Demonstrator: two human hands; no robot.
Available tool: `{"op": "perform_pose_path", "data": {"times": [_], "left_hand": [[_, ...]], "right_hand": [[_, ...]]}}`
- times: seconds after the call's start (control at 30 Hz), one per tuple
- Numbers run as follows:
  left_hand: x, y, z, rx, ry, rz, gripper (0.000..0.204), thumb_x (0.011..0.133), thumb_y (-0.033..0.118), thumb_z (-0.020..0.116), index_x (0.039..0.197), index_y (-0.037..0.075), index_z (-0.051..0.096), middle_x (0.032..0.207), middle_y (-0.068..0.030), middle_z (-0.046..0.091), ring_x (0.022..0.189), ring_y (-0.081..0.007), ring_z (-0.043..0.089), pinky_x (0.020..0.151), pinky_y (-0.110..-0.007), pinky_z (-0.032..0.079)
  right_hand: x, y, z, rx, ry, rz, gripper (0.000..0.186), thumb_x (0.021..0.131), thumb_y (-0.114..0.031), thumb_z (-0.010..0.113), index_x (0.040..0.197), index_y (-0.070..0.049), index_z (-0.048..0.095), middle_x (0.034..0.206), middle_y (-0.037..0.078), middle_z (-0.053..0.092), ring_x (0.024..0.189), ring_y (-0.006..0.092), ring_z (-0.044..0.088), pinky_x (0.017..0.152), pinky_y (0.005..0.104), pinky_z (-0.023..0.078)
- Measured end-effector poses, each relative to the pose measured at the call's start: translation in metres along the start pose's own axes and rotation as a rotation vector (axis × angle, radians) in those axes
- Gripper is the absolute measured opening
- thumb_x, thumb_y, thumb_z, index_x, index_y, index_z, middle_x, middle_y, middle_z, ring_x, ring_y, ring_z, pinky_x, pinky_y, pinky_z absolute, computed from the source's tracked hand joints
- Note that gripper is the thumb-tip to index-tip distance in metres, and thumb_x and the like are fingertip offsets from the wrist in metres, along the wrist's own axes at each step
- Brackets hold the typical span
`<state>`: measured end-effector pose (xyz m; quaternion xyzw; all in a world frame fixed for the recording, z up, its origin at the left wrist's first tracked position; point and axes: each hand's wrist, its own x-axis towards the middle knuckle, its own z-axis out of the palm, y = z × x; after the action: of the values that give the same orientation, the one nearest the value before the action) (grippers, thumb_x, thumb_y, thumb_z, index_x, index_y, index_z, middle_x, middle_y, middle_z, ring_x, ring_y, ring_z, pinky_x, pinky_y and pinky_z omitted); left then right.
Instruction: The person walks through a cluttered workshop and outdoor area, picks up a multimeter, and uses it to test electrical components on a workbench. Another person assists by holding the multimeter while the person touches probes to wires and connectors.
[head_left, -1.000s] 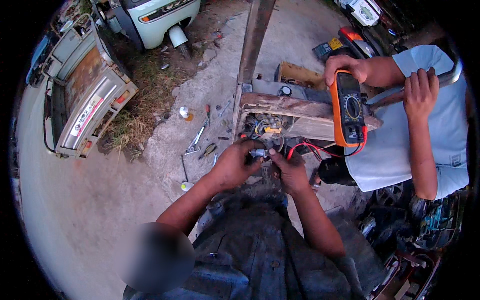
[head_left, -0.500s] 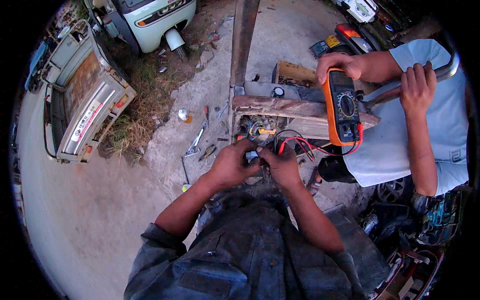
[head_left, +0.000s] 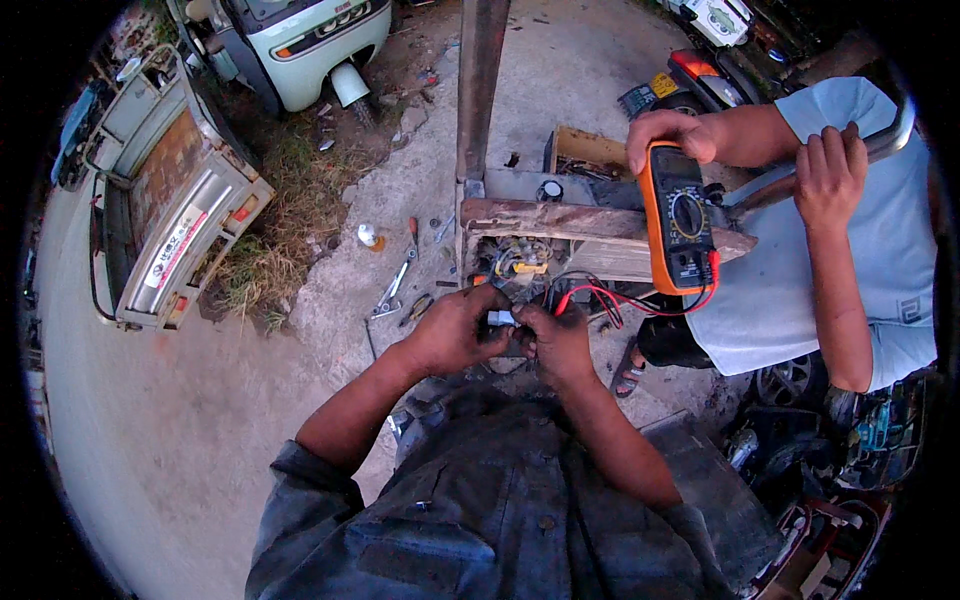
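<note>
Left hand (head_left: 452,330) and right hand (head_left: 556,340) meet over a small white connector (head_left: 499,318), both pinching it, just below the wiring bundle (head_left: 520,262) on the rusty frame (head_left: 560,222). Red probe leads (head_left: 620,296) run to an orange multimeter (head_left: 678,220), held by a co-worker's hand (head_left: 672,132).

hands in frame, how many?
4. The person's left hand and right hand meet at a small white connector. A co-worker's hands: one on the orange multimeter, one on a metal bar.
</note>
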<state>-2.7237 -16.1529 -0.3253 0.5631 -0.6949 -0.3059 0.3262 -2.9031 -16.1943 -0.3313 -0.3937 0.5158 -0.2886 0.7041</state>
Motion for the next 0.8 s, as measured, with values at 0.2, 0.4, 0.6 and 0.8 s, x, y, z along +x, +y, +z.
{"op": "perform_pose_path", "data": {"times": [0.2, 0.4, 0.6, 0.8], "left_hand": [[0.0, 0.001, 0.0, 0.034, -0.015, -0.022, 0.035, 0.072, 0.022, 0.073, 0.101, 0.006, 0.061, 0.086, -0.0163, 0.066, 0.08, -0.0362, 0.065, 0.068, -0.043, 0.052], [0.001, 0.006, 0.001, 0.029, -0.051, -0.02, 0.034, 0.074, 0.023, 0.071, 0.102, 0.006, 0.061, 0.092, -0.0175, 0.066, 0.081, -0.0367, 0.065, 0.069, -0.044, 0.052], [0.003, -0.009, 0.002, 0.007, -0.073, 0.067, 0.035, 0.073, 0.018, 0.07, 0.104, 0.004, 0.061, 0.089, -0.0176, 0.064, 0.074, -0.0337, 0.064, 0.066, -0.041, 0.051], [0.004, -0.013, 0.002, -0.164, -0.015, 0.043, 0.03, 0.073, 0.016, 0.072, 0.097, 0.002, 0.06, 0.087, -0.0178, 0.064, 0.081, -0.0337, 0.064, 0.069, -0.039, 0.05]], "right_hand": [[-0.001, 0.001, 0.002, -0.104, 0.028, -0.036, 0.019, 0.082, -0.02, 0.07, 0.088, -0.004, 0.064, 0.076, 0.003, 0.063, 0.066, 0.0145, 0.059, 0.059, 0.0285, 0.046], [0.006, -0.003, -0.016, -0.383, -0.134, -0.037, 0.035, 0.086, -0.036, 0.066, 0.097, -0.003, 0.065, 0.082, 0.006, 0.065, 0.071, 0.0144, 0.059, 0.063, 0.0314, 0.047], [0.01, -0.023, -0.013, -0.513, -0.23, 0.13, 0.04, 0.086, -0.04, 0.065, 0.099, -0.003, 0.064, 0.082, 0.005, 0.065, 0.071, 0.0152, 0.06, 0.063, 0.0312, 0.046], [0.003, -0.009, 0.001, -0.124, -0.153, 0.208, 0.033, 0.085, -0.037, 0.065, 0.095, -0.006, 0.061, 0.066, 0.003, 0.056, 0.055, 0.0121, 0.05, 0.047, 0.0263, 0.036]]}}
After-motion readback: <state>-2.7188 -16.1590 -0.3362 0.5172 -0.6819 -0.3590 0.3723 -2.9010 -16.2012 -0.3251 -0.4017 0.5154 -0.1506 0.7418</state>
